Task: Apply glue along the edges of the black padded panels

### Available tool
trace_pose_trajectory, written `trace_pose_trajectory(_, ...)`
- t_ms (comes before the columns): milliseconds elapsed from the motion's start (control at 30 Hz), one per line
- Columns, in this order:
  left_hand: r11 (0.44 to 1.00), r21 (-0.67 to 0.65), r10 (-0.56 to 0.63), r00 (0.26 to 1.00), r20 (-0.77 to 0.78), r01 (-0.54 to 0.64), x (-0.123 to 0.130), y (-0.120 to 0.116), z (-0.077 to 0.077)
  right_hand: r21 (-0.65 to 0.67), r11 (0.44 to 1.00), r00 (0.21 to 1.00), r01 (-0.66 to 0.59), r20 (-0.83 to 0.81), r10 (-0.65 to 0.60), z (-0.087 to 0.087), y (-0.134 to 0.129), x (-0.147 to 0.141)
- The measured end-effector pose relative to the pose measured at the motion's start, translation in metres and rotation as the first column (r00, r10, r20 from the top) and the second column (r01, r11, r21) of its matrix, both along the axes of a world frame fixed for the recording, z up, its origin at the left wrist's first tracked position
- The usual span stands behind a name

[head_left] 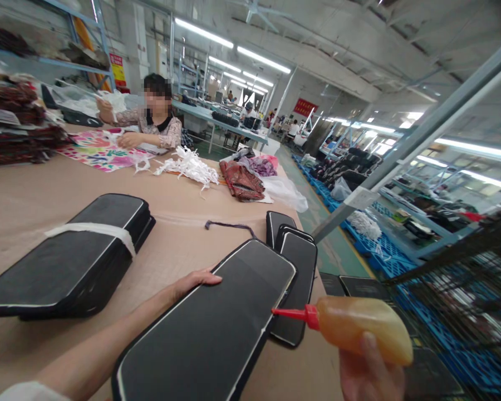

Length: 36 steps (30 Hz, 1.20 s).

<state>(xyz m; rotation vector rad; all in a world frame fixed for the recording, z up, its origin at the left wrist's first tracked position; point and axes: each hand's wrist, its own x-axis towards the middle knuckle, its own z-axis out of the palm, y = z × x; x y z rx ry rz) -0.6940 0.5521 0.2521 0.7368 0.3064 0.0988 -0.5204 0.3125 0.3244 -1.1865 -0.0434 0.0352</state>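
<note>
R hand (369, 373), bottom right of frame, grip closed round an amber glue bottle (365, 328); its red nozzle (292, 313) points left w/ the tip at the right edge of a black padded panel (212, 328). That panel lies flat on the tabletop (179, 223), lower centre, white piping round its rim. L hand (194, 280) lies on the panel's left edge, fingers spread flat & holding nothing, forearm running in from bottom left.

Just right of the panel, partly under it: 3 or so smaller black panels (296, 267), overlapping, at the tabletop's edge. Left of frame: a stack of black panels (75, 256) bound by 1 white strap (96, 231), well apart from the hands. Between stack & small panels, a dark cord (229, 225) on bare tabletop.

Further back, upper centre: pile of white strips (187, 164), a reddish patterned fabric piece (242, 181), clear plastic bag (286, 192). Upper left: a seated co-worker (154, 120) w/ hands over a bright printed sheet (100, 150); folded dark-red fabric stacks (16, 122) at far left. Right side: grey steel post (417, 139) slanting across, blue floor pallets (384, 250) below, black wire cage (463, 289) at right edge. More people at benches in the distance, too small for detail.
</note>
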Motion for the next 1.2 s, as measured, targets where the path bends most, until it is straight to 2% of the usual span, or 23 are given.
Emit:
trace_pose_trajectory(200,1.0,0.015,-0.019,1.0,0.001,0.019,0.001,-0.002,0.007,-0.043,0.999,0.999,-0.02,-0.03,0.019,0.004,-0.002,-0.007)
trace_pose_trajectory(333,1.0,0.011,-0.02,0.999,0.048,0.019,0.003,-0.001,0.006,-0.05,0.997,0.998,-0.055,-0.03,0.053,0.003,-0.004,-0.01)
trace_pose_trajectory(433,1.0,0.005,-0.003,0.999,0.036,0.003,0.006,-0.001,0.003,-0.065,0.997,0.999,-0.044,-0.023,0.042,-0.002,-0.006,-0.011)
trace_pose_trajectory(700,1.0,-0.01,0.021,0.999,-0.026,-0.021,0.009,0.0,0.003,-0.198,0.97,0.979,-0.143,0.117,0.168,-0.02,-0.02,-0.006)
trace_pose_trajectory(833,0.999,-0.006,0.031,0.998,-0.05,-0.031,0.01,0.0,0.004,-0.148,0.984,0.986,-0.102,0.12,0.12,-0.017,-0.016,-0.008)
trace_pose_trajectory(1000,0.999,-0.012,0.042,0.997,-0.064,-0.043,0.013,0.001,0.002,-0.061,0.997,0.999,-0.05,0.006,0.051,-0.015,-0.013,-0.012)
trace_pose_trajectory(1200,0.998,-0.025,0.058,0.995,-0.077,-0.06,0.016,0.001,0.001,-0.114,0.986,0.992,-0.121,0.021,0.124,-0.023,-0.02,-0.012)
